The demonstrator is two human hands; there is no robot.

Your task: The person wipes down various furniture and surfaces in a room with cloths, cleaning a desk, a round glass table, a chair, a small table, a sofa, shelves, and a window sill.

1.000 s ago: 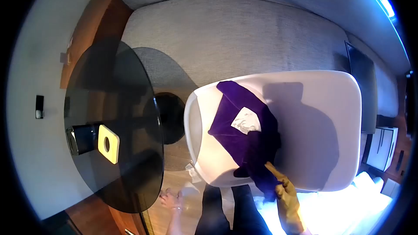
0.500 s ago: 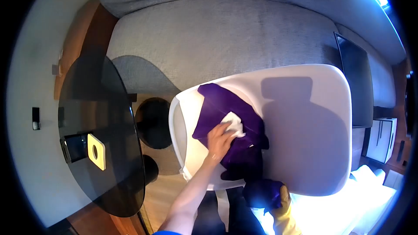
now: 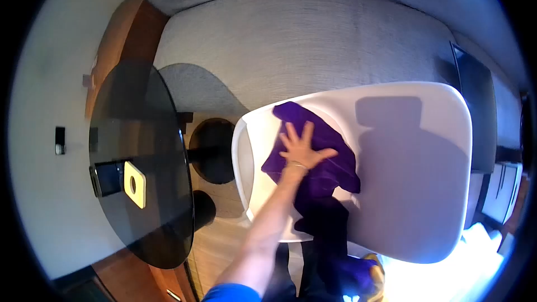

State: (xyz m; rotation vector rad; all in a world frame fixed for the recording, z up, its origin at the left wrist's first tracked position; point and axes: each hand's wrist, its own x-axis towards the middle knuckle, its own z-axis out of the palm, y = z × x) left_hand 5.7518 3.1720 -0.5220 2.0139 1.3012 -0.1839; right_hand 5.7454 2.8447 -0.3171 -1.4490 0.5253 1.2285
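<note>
With fingers spread wide, the left hand (image 3: 302, 150) is over the purple cloth (image 3: 324, 174) on the white chair (image 3: 411, 190), seemingly smoothing it, so next move calls for gentle palm pressure; the right hand's (image 3: 378, 277) grip, nearer the body, I cannot tell.

The lower right is overexposed, a white surface (image 3: 436, 279) being bleached by glare. Dark shadows are cast across the white chair (image 3: 403, 212) and the grey sofa (image 3: 324, 45). Detail is lost in the lower folds of the purple cloth (image 3: 331, 176). Lines are bowed by fisheye distortion; the corners are blackened.
</note>
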